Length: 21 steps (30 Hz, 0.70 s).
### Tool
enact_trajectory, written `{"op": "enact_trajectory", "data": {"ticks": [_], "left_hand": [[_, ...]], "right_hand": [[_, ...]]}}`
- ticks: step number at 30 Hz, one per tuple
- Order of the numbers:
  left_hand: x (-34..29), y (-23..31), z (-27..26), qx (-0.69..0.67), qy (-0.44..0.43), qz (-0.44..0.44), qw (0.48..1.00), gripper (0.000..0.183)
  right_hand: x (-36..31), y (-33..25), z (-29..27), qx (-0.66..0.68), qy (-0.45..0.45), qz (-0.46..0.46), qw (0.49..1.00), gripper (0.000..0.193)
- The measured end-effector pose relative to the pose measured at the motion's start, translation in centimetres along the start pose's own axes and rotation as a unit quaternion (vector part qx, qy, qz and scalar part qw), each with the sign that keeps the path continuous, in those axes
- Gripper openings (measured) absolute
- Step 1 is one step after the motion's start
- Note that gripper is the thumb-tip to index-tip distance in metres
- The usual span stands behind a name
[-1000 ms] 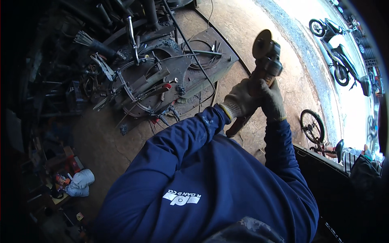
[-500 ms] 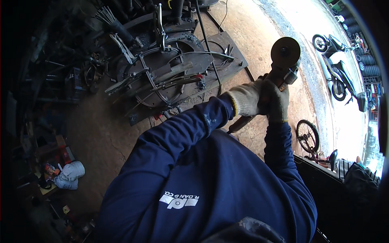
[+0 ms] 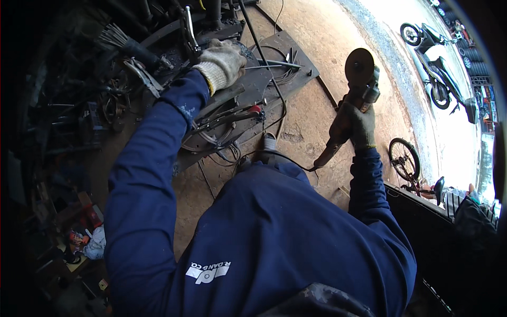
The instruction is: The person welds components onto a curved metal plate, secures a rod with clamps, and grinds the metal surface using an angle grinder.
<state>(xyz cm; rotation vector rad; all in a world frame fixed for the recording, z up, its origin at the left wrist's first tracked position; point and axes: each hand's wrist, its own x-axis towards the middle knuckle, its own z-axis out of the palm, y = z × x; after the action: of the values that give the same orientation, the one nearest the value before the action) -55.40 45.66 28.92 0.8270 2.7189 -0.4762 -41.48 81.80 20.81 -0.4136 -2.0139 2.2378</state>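
Gripping an angle grinder (image 3: 355, 100) tight in right hand (image 3: 355, 124); left hand (image 3: 222, 63) curled, resting on metal plate (image 3: 274, 63)

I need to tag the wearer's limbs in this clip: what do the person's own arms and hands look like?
Both arms are in long dark blue sleeves. The left hand wears a pale knitted work glove with a ribbed cuff; the right hand wears a darker, soiled one. A white printed mark sits on the blue garment's front.
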Motion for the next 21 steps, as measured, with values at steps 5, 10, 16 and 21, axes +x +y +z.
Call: {"op": "enact_trajectory", "data": {"ticks": [5,10,16,21], "left_hand": [[3.1,1.4,2.3,0.049,-0.101,-0.006,0.994,0.034],[2.9,1.1,4.1,-0.006,-0.062,-0.077,0.995,0.029],[2.6,1.2,4.3,-0.108,0.064,-0.011,0.992,0.022],[2.6,1.7,4.8,-0.23,0.074,0.04,0.97,0.014]], "right_hand": [[1.9,4.1,-1.3,-0.067,-0.016,0.07,0.995,0.042],[3.7,6.3,-1.5,-0.151,-0.037,0.1,0.983,0.04],[4.2,7.3,-0.9,-0.127,-0.055,0.13,0.982,0.045],[3.9,7.4,-0.6,-0.069,-0.065,0.121,0.988,0.044]]}}
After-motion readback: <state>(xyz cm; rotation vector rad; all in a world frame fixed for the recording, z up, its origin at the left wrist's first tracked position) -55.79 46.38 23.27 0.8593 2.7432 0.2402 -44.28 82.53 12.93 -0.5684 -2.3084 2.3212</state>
